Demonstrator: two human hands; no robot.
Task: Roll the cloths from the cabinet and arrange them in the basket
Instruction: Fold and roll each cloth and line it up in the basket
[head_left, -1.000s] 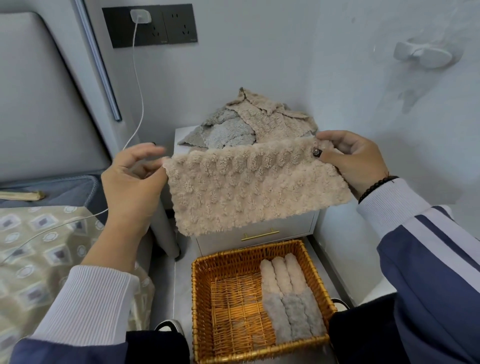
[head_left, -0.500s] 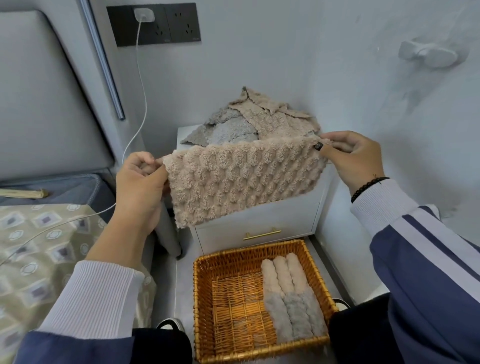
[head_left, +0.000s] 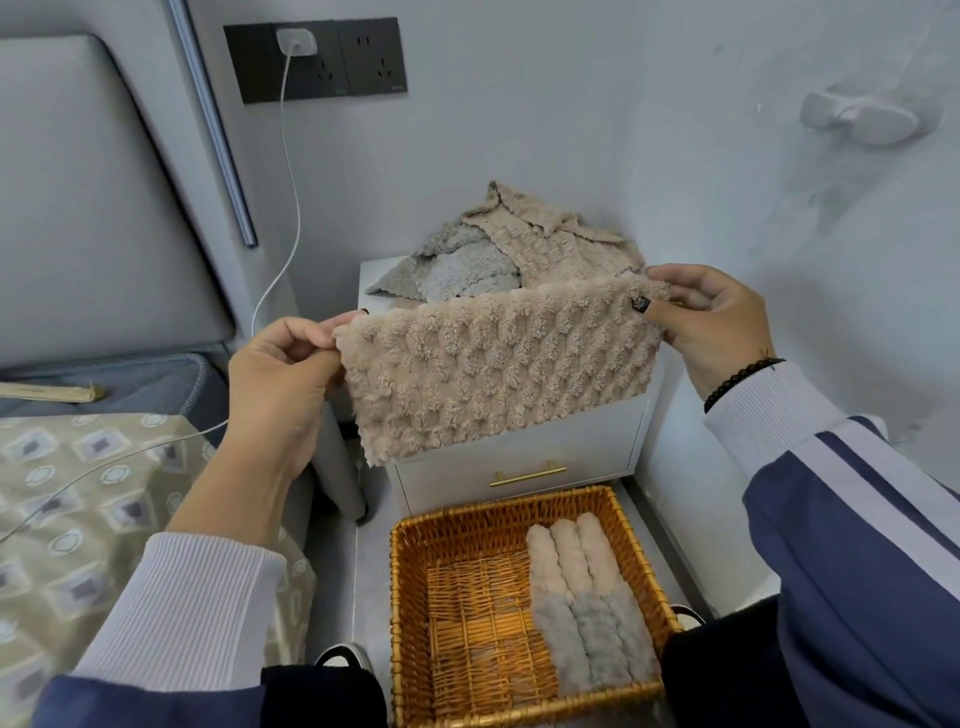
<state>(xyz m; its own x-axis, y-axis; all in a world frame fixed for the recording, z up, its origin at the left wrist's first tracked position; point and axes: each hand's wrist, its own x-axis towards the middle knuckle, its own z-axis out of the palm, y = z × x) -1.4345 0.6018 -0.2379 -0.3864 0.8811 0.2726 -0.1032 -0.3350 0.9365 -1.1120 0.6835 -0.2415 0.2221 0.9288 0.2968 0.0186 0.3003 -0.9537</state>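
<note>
A beige plush cloth (head_left: 496, 366) hangs stretched across the centre of the frame, folded over along its top edge, held in the air in front of a white bedside cabinet (head_left: 519, 457). The left hand (head_left: 283, 376) pinches the cloth's left top corner between thumb and curled fingers; the right hand (head_left: 711, 322) pinches the right top corner, thumb on the front, and wears a black bead bracelet (head_left: 743, 375) at the wrist.

Behind the held cloth, on the cabinet top, lies a loose heap of cloths (head_left: 511, 254), grey ones to the left and beige ones to the right and on top. The cabinet's drawer has a gold handle (head_left: 527, 475).

Lower centre, on the floor just in front of the cabinet, stands a wicker basket (head_left: 410, 582). Along its right side lie three beige rolled cloths (head_left: 569, 553) side by side, with three grey rolled cloths (head_left: 592, 639) end to end nearer the lower edge of the frame.

At upper left, a white charger (head_left: 296, 42) sits in a black wall socket panel (head_left: 358, 60), its cable (head_left: 291, 208) trailing down onto a patterned bed cover (head_left: 78, 499) at lower left.
</note>
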